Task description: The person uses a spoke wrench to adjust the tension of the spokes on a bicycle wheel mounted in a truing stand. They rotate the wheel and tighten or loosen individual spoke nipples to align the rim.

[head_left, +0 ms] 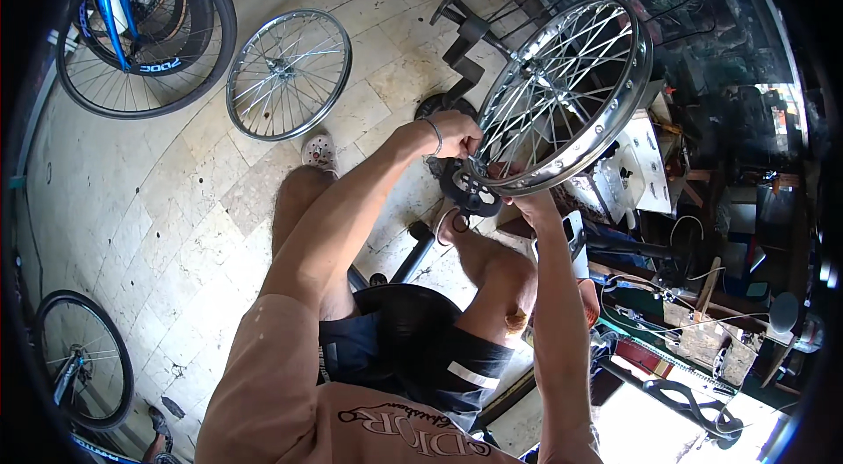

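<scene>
A spoked bicycle wheel with a bare silver rim (628,126) is mounted on a dark truing stand (465,56), tilted in front of me to the right. My left hand (457,133) is closed at the near left part of the rim, its fingertips pinched together by the spokes. What they pinch is too small to make out. My right hand (525,196) reaches under the rim's near edge, its fingers curled around the rim close to my left fingertips. Part of the right hand is hidden behind the rim.
Another bare spoked wheel (290,75) lies on the tiled floor ahead to the left. Beyond it stands a blue bicycle fork (112,7) with a tyred wheel. A tyred wheel (85,360) is at lower left. Tools and parts crowd a bench (694,332) on the right.
</scene>
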`<state>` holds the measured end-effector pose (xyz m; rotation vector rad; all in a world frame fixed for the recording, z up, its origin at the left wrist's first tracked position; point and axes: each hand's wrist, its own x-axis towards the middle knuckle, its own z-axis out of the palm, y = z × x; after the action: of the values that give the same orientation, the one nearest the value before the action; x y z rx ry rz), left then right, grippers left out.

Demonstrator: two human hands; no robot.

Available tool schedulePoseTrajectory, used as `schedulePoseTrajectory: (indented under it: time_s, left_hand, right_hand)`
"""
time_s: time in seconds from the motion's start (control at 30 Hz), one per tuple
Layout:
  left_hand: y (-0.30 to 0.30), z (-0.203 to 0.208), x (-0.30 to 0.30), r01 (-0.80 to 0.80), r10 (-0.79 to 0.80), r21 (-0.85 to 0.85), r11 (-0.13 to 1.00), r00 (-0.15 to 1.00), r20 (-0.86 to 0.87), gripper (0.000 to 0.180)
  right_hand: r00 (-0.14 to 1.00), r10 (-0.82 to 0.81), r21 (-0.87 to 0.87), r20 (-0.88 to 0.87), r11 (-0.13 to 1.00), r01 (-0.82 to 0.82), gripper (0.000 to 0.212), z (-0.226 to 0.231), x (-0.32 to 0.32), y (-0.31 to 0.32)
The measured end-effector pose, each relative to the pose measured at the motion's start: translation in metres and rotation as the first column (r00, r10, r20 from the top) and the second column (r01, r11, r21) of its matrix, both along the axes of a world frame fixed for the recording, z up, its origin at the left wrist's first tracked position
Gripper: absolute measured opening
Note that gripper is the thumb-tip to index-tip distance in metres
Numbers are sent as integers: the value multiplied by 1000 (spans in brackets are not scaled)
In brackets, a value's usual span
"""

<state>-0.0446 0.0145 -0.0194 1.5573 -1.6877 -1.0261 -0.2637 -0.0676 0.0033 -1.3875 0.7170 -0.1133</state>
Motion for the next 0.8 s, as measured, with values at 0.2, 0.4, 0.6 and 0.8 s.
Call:
schedulePoseTrajectory:
  time_s: [0.2, 0.4, 0.6, 0.8]
  left_hand:
    - [-6, 4, 7, 147, -138, 33, 989, 970, -199, 9]
    - [-17, -8, -3, 235, -187, 35, 971, 847, -498, 12]
    - [-12, 9, -2, 197, -158, 53, 979, 896, -415, 12]
    - [18, 80, -69, -77, 116, -98, 992, 862, 494, 10]
  right_hand:
    - [990, -2, -14, -140, 1000, 0, 25, 17, 1, 1]
    - [983, 18, -51, -182, 998, -28, 23, 28, -4, -1]
    - [981, 66, -79, -181, 994, -82, 17, 57, 7, 5]
    - [993, 39, -326, -113, 943, -74, 17, 3, -21, -12]
